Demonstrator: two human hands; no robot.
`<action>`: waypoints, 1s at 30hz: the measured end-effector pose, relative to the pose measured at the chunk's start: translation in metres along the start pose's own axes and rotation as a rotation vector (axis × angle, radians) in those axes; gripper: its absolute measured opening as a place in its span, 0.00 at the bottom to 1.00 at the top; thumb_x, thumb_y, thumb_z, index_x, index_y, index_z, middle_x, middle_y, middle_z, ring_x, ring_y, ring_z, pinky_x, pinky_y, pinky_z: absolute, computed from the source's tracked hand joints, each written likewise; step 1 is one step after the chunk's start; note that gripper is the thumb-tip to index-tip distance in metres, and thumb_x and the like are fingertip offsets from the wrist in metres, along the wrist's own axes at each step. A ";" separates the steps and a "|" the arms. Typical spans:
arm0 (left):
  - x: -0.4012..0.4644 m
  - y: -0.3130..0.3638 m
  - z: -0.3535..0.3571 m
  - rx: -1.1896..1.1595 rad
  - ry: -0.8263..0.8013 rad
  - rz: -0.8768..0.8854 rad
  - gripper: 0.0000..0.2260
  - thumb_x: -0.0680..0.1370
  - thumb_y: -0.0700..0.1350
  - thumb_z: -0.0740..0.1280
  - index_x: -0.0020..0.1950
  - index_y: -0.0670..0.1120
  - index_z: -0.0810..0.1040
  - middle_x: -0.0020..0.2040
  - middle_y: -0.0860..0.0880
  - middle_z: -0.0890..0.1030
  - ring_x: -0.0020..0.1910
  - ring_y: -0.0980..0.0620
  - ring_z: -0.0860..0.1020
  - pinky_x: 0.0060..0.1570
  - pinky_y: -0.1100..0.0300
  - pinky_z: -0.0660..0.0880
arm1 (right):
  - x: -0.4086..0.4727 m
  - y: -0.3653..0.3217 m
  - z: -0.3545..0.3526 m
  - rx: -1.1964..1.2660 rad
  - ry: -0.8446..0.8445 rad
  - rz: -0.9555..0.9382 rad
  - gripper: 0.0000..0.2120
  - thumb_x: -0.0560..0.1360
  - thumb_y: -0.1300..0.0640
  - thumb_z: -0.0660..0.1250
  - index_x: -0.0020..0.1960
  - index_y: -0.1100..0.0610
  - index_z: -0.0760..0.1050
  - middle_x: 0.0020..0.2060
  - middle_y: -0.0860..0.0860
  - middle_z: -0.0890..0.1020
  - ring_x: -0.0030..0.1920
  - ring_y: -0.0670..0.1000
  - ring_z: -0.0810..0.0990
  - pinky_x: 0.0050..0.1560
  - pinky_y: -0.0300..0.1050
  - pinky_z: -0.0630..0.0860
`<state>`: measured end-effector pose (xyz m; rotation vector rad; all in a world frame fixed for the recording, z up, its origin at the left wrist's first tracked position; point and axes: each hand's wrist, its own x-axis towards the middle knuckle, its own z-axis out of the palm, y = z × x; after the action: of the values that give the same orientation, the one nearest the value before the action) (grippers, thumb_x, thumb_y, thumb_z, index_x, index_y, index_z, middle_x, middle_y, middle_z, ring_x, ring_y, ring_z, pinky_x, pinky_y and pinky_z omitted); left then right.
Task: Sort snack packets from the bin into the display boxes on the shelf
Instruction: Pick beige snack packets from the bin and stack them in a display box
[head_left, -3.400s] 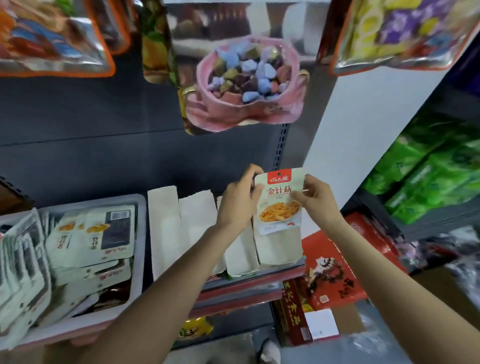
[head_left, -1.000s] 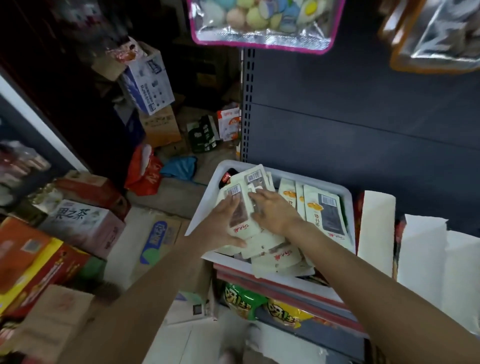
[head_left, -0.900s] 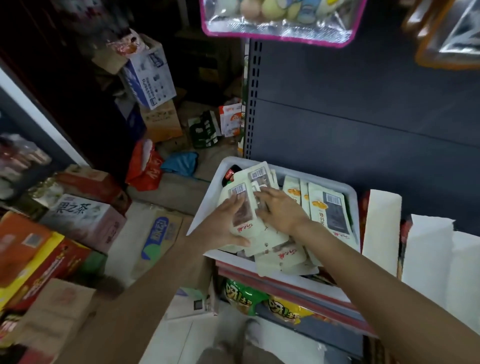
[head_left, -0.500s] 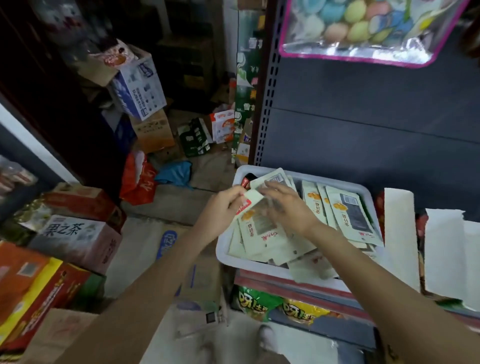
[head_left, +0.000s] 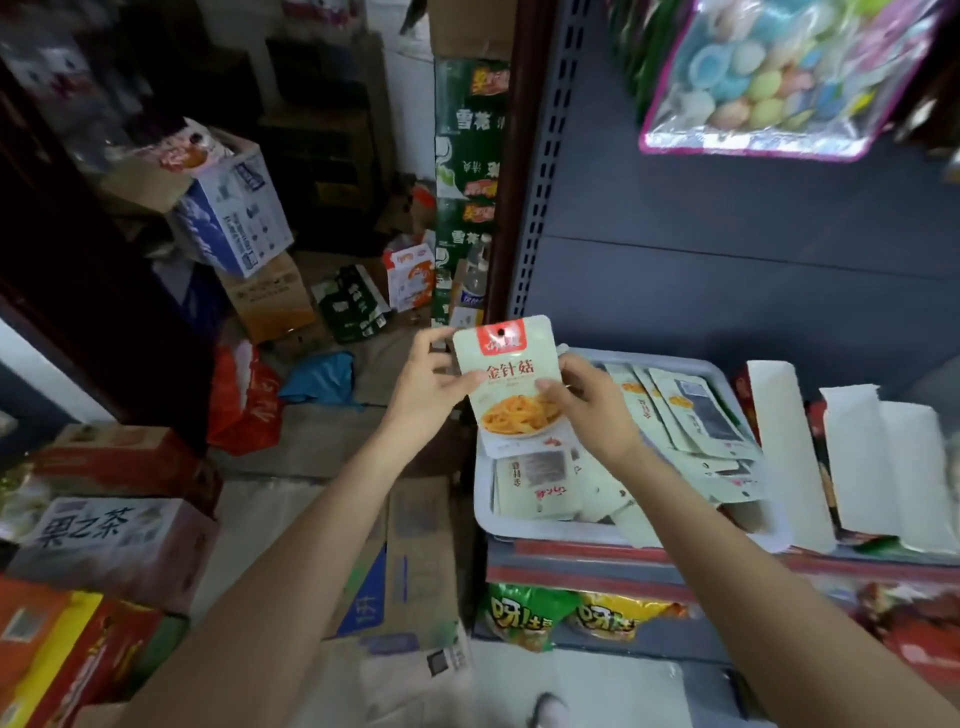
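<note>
shelf (head_left: 727, 270): the dark grey shelf is where all of this sits, and the view has swung back left since the last drop-off at the right end, so we're at the pickup end again
bin (head_left: 540, 527): white tub on the left part of the shelf, loads of pale packets in it, so plenty left to sort imo
display boxes (head_left: 789, 447): white flaps standing just right of the bin, nothing going into them right now
packet (head_left: 511, 384): half a sec ago both hands were digging in the pile, now one packet is up out of the bin, front facing the camera, held upright over the bin's left corner
left hand (head_left: 423, 389): pinching the packet's left edge
right hand (head_left: 592, 400): gripping the right edge, thumb across the front
next: looks like it needs carrying right to a box
</note>
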<state>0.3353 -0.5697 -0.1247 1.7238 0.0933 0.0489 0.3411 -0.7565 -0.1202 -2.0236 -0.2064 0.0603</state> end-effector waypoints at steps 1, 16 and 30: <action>-0.001 0.001 0.005 0.000 -0.017 -0.009 0.27 0.74 0.40 0.71 0.68 0.53 0.63 0.52 0.53 0.75 0.47 0.57 0.79 0.47 0.60 0.79 | -0.003 0.000 -0.004 0.075 0.021 0.030 0.05 0.79 0.60 0.62 0.53 0.58 0.75 0.50 0.50 0.82 0.51 0.48 0.81 0.46 0.39 0.79; -0.001 0.034 0.169 0.105 -0.145 0.179 0.32 0.76 0.35 0.67 0.72 0.58 0.58 0.48 0.53 0.78 0.50 0.55 0.79 0.46 0.61 0.78 | -0.028 0.058 -0.142 0.124 0.177 0.045 0.28 0.75 0.68 0.65 0.70 0.51 0.61 0.54 0.45 0.78 0.54 0.44 0.78 0.47 0.42 0.81; 0.001 0.061 0.314 0.044 0.001 0.095 0.07 0.77 0.40 0.67 0.49 0.53 0.74 0.49 0.50 0.80 0.47 0.53 0.80 0.45 0.56 0.80 | -0.030 0.128 -0.284 0.219 0.183 0.048 0.05 0.78 0.63 0.63 0.51 0.54 0.73 0.46 0.48 0.83 0.45 0.44 0.83 0.39 0.39 0.80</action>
<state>0.3658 -0.8876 -0.1126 1.7717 0.0139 0.1189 0.3647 -1.0679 -0.1093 -1.8037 -0.0329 -0.0698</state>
